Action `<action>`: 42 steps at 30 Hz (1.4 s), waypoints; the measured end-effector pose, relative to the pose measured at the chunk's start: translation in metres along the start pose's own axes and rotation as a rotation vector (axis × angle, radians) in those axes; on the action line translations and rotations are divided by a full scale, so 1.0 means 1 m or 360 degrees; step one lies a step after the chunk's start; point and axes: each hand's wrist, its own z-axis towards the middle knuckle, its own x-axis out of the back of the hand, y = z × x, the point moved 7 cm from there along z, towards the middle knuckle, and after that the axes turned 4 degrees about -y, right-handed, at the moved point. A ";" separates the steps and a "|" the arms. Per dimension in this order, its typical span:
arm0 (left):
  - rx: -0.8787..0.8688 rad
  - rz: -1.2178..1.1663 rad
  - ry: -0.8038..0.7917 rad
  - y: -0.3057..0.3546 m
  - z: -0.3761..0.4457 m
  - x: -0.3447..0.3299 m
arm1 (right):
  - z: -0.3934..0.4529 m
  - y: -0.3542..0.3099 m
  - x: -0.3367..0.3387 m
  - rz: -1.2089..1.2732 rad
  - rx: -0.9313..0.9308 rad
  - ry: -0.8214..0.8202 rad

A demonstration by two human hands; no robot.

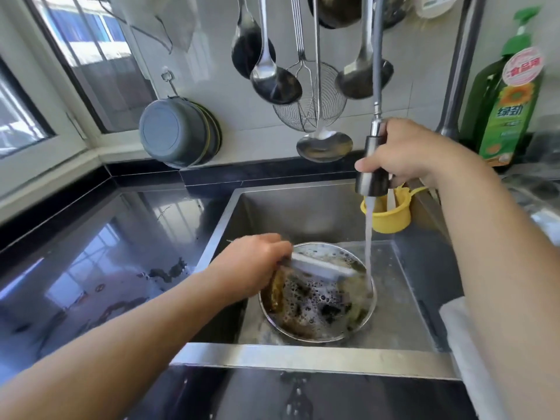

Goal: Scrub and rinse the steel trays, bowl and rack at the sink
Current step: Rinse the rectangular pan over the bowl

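Steel bowl [318, 294] beneath left fingers [280, 253]

Bowl [318, 292] bottom hidden under dark foamy water; left hand [251, 265] fingers hidden behind knuckles; pot [336, 10] cut by top edge.

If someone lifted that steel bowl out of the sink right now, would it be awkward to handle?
Probably slippery: the bowl is coated in foam. It likely feels heavy, since it holds dirty water and the stream adds more. Tilting it would probably slosh that water into the sink.
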 end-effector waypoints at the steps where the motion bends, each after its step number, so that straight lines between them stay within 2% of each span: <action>1: -0.0216 0.0235 -0.0044 0.007 -0.008 -0.009 | -0.001 -0.002 -0.005 0.0060 0.0014 -0.0071; 3: -0.0488 0.0548 -0.0040 0.005 -0.020 -0.026 | -0.005 -0.010 -0.013 0.0203 0.0068 -0.0200; 5: -0.0623 0.0689 0.0051 0.002 -0.028 -0.029 | -0.009 -0.018 -0.020 0.0330 0.0123 -0.0308; 8: -0.0676 0.0715 0.0218 -0.006 -0.030 -0.030 | -0.013 -0.028 -0.029 0.0446 0.0206 -0.0399; 10: -0.0656 0.0672 0.0239 -0.011 -0.028 -0.030 | -0.012 -0.033 -0.036 0.0540 0.0247 -0.0383; 13: -0.0654 0.0593 0.0214 -0.008 -0.024 -0.030 | -0.008 -0.040 -0.051 0.0742 0.0308 -0.0285; 16: -0.0615 0.0538 0.0253 -0.005 -0.023 -0.031 | 0.005 -0.037 -0.060 0.0860 0.0336 -0.0072; 18: -0.0601 0.0523 0.0213 -0.007 -0.023 -0.035 | 0.011 -0.030 -0.058 0.0825 0.0357 0.0115; 21: -0.0558 0.0542 0.0131 -0.010 -0.023 -0.035 | 0.011 -0.020 -0.048 0.0548 0.0343 0.0312; 23: -0.0410 0.0509 0.0067 -0.014 -0.017 -0.028 | 0.010 -0.014 -0.037 0.0319 0.0288 0.0381; 25: -0.0213 0.0386 0.0001 -0.017 -0.010 -0.016 | 0.011 -0.012 -0.031 0.0169 0.0230 0.0343; 30: 0.0364 -0.0068 -0.0087 -0.013 0.010 0.022 | 0.005 -0.010 -0.026 -0.0014 0.0168 0.0132; 33: 0.0578 -0.0268 -0.0135 -0.011 0.022 0.041 | -0.004 -0.014 -0.012 -0.0284 0.0149 -0.0083; 35: 0.0695 -0.0325 -0.0210 -0.007 0.029 0.054 | -0.012 -0.011 0.011 -0.0492 0.0101 -0.0111; 40: 0.1105 -0.0487 -0.0078 0.001 0.028 0.093 | -0.050 0.034 0.065 -0.1117 -0.0147 -0.0192; 42: 0.1257 -0.0752 -0.0060 0.008 0.024 0.094 | -0.069 0.067 0.080 -0.1336 -0.0265 -0.0142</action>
